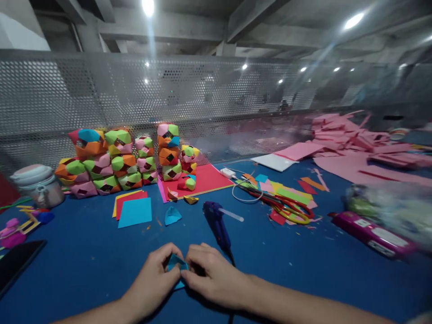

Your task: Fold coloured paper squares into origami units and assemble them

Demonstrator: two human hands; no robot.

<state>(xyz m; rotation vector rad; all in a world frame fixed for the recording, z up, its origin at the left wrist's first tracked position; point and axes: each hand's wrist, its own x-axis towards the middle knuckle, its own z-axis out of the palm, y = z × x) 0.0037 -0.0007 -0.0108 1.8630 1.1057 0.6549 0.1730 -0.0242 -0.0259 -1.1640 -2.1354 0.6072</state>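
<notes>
Low in the middle of the view, a small piece of blue paper (180, 284) is pinched between both hands, partly hidden by the fingers. My left hand (157, 276) grips its left side with thumb and fingers closed. From the right, my right hand (212, 274) holds the paper's other edge, fingers curled. Just beyond them lies a folded blue paper piece (173, 216). A dark blue glue gun (218, 227) with a clear stick rests behind my right hand, its cord running under that arm.
Stacked folded-paper balls (123, 164) stand at the back left, near blue, red and yellow sheets (135, 212). Scissors (290, 208) lie over paper scraps at right. A purple packet (373, 234), pink paper (347, 139), a lidded jar (38, 186) and a black phone (18, 261) surround the area.
</notes>
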